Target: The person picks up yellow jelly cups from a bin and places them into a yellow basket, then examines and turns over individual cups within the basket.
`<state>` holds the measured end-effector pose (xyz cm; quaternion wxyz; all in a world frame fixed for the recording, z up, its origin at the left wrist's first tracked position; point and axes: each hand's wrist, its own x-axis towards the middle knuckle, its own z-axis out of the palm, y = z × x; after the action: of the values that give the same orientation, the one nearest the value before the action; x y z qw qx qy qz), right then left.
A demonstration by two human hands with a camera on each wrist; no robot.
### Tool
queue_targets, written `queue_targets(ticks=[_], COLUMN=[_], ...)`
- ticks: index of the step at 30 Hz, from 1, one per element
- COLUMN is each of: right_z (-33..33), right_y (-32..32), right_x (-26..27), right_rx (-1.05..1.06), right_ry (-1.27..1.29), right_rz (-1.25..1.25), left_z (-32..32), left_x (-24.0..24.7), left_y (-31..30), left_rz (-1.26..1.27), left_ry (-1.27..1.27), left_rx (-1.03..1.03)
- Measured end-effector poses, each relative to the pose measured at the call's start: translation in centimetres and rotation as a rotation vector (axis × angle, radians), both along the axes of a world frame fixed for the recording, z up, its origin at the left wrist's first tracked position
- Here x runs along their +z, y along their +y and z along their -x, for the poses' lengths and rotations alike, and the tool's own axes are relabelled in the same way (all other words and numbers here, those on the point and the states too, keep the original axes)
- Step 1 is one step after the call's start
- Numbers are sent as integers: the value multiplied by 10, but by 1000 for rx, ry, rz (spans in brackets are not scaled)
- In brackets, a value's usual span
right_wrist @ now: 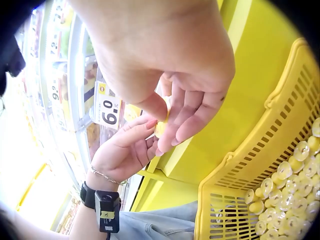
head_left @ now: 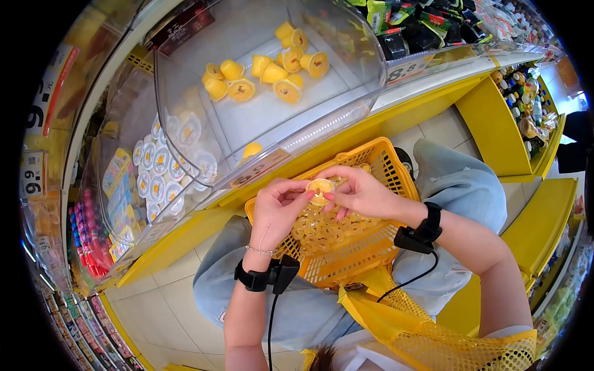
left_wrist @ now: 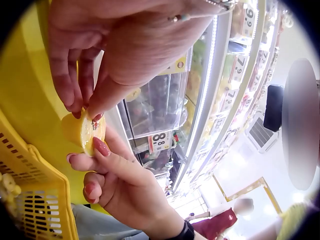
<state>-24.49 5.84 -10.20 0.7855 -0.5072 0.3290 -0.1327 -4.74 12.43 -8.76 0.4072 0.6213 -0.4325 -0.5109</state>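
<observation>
Between both hands is a small yellow jelly cup [head_left: 319, 190] with a printed film lid. My left hand [head_left: 278, 203] pinches its rim from the left with thumb and fingertips. From the other side my right hand [head_left: 365, 193] grips the cup, thumb against the lid. In the left wrist view the jelly cup [left_wrist: 86, 132] is tilted, its lid facing sideways between the two thumbs. The right wrist view shows only part of the jelly cup [right_wrist: 161, 129] behind my fingers. Below the hands stands a yellow basket [head_left: 359, 263] holding many similar cups [head_left: 318, 232].
A clear display bin [head_left: 247, 133] ahead holds several loose yellow cups [head_left: 272, 73]. White-lidded cups [head_left: 162, 162] lie in the bin on the left. A yellow shelf edge [head_left: 433, 105] runs behind the basket. Black packets [head_left: 421, 37] fill a bin at the back right.
</observation>
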Motion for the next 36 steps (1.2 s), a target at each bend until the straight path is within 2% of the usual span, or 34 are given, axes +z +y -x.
queue_targets(ticks=[13,19,28,31,36], right_z=[-1,0,1,2,3], right_y=[1,1,2,2,2], right_x=[0,1,0,-2,-2], right_rx=[19,14,12,25,9], right_ry=[-7,14,19,12,-5], right_rz=[35,32,35,33,38], left_z=[-2,-2,0,1,4], left_x=[0,-8,-14,-2,-6], left_y=[-1,0,2,0,3], left_rz=[-71,-89,-118,-173,-185], left_ry=[-26,-133,-76,-189,-158], left_rx=[14,-108,-195,-280,-222])
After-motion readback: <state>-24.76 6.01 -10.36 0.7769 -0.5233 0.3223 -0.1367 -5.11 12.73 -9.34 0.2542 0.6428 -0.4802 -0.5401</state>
